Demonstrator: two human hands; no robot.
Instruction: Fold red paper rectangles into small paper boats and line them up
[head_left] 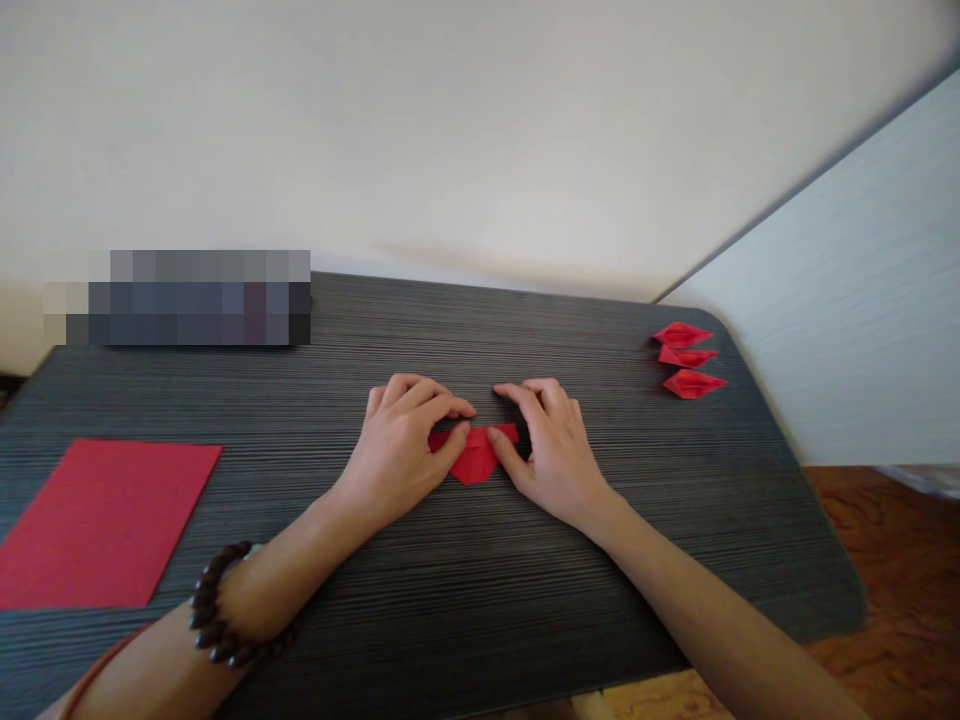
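A small piece of folded red paper [474, 464] lies on the dark table between my two hands. Its top is a narrow straight band, and below that it narrows to a blunt lower edge. My left hand [409, 430] has its thumb on the left part of the band, with the index finger curled just above. On the other side, my right hand [551, 440] presses its thumb on the band's right part, its fingers bent over the far side. Both hands partly cover the paper's ends.
Flat red paper [112, 520] lies at the table's left. Three folded red paper boats [694, 384] stand in a column at the far right. A blurred-out object [195, 310] sits at the back left, by the wall. The dark table [360, 640] has a rounded right edge beside a pale panel [862, 280].
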